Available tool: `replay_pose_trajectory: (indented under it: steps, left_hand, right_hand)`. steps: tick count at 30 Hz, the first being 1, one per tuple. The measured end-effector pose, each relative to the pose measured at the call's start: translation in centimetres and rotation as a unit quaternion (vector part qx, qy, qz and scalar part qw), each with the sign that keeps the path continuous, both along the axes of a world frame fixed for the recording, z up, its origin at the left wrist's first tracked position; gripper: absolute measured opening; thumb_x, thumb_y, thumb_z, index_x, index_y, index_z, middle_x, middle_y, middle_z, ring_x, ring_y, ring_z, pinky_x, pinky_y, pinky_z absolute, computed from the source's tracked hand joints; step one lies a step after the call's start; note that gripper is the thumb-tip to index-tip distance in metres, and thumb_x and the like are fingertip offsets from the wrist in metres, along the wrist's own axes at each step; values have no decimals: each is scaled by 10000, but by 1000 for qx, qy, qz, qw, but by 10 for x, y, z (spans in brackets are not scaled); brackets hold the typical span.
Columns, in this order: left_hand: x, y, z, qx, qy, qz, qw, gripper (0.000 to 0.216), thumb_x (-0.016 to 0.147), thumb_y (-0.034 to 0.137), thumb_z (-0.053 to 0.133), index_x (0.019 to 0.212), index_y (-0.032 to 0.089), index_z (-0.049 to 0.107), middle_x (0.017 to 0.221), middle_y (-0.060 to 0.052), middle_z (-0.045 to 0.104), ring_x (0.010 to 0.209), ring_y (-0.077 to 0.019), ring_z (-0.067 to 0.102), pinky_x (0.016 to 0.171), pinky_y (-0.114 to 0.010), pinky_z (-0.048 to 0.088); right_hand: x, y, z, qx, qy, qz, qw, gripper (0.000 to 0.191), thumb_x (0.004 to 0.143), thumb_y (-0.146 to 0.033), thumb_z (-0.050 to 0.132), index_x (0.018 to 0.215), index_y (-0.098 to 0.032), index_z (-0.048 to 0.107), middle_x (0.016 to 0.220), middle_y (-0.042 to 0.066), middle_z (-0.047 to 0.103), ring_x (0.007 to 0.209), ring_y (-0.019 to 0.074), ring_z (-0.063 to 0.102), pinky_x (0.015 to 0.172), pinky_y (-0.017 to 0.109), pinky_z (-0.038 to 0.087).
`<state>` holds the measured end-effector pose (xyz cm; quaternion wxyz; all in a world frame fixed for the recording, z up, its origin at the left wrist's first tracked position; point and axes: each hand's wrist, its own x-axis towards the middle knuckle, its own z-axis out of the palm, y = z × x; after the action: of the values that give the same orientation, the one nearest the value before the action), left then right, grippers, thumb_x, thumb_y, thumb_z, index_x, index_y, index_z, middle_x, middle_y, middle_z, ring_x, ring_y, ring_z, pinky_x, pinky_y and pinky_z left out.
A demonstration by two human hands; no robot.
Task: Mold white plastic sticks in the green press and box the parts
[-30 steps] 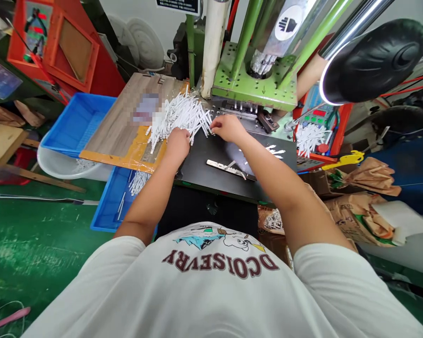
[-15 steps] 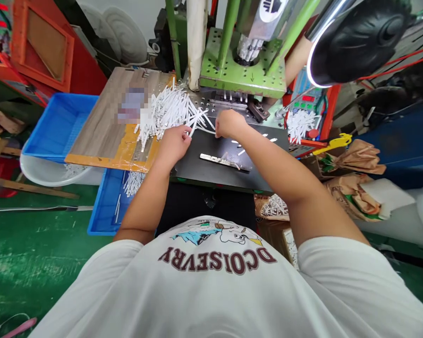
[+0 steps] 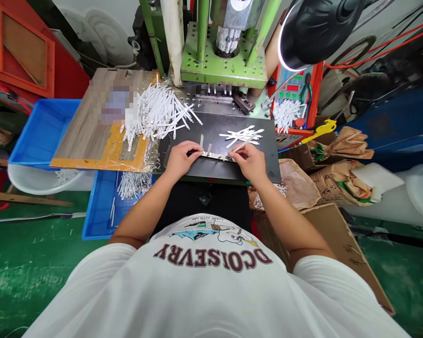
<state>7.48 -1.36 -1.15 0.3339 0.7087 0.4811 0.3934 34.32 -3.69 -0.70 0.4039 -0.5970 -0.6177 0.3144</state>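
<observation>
A slim metal bar fixture (image 3: 216, 156) lies on the black work plate (image 3: 186, 165), with short white strips standing out of it. At its left end, my left hand (image 3: 183, 158) is closed, thumb and finger pinching the base of an upright white strip (image 3: 202, 139). My right hand (image 3: 251, 163) pinches another white strip (image 3: 242, 144), slanting up to the right over the fixture's right end. Just behind that hand is a small loose heap of white strips (image 3: 241, 134). The fingertips partly cover both ends of the fixture.
A large pile of white strips (image 3: 158, 110) spreads over a wooden board (image 3: 81, 126) at left. Behind the plate stands a green press (image 3: 222, 72). A black lamp (image 3: 313, 35) hangs at upper right. Blue bins (image 3: 52, 136) stand left, a red control box (image 3: 313, 101) right.
Both hands have come down from the strip pile and the plate's back to the fixture's two ends. More strips now lie heaped on the plate's right side. The view has shifted slightly.
</observation>
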Motion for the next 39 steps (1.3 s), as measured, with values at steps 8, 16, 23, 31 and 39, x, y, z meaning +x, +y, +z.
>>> replay_pose_trajectory:
  steps: [8, 16, 23, 31, 39]
  left_hand:
    - [8, -2, -6, 19, 14, 25, 999, 75, 916, 238, 747, 882, 217, 811, 1015, -66, 834, 990, -242, 765, 982, -395, 595]
    - [5, -3, -10, 44, 17, 12, 999, 96, 942, 211, 721, 885, 231, 796, 1030, -63, 830, 1016, -243, 760, 1023, -410, 584]
    - [2, -6, -8, 59, 35, 4, 998, 89, 913, 245, 777, 995, 227, 806, 1095, -71, 825, 1056, -254, 755, 1015, -405, 579]
    - [1, -11, 2, 32, 44, 11, 998, 341, 845, 299, 829, 1173, 232, 765, 1221, -68, 797, 1135, -258, 731, 1085, -415, 563]
    - [0, -10, 6, 33, 38, 16, 999, 329, 878, 397, 787, 1161, 231, 763, 1176, -71, 802, 1078, -247, 728, 1052, -405, 579]
  right_hand:
    - [2, -9, -21, 110, -129, 26, 985, 173, 1016, -410, 673, 988, -259, 753, 1034, 70, 841, 915, 257, 800, 881, 377, 620]
    - [-3, -14, -21, 138, -326, 89, 931, 231, 1103, -310, 576, 1100, -246, 797, 1038, 88, 837, 949, 257, 771, 855, 343, 536]
    - [23, 18, 4, 93, -269, 182, 941, 278, 1006, -292, 660, 1254, -264, 783, 1218, 82, 804, 1121, 291, 725, 991, 411, 553]
    - [65, 95, -8, 33, -313, 116, 942, 260, 930, -407, 776, 1130, -242, 774, 1201, 132, 717, 1221, 361, 570, 1157, 557, 414]
    - [105, 26, -48, 13, -274, -205, 940, 249, 1011, -434, 647, 1043, -187, 655, 1249, 232, 624, 1229, 394, 569, 1121, 599, 455]
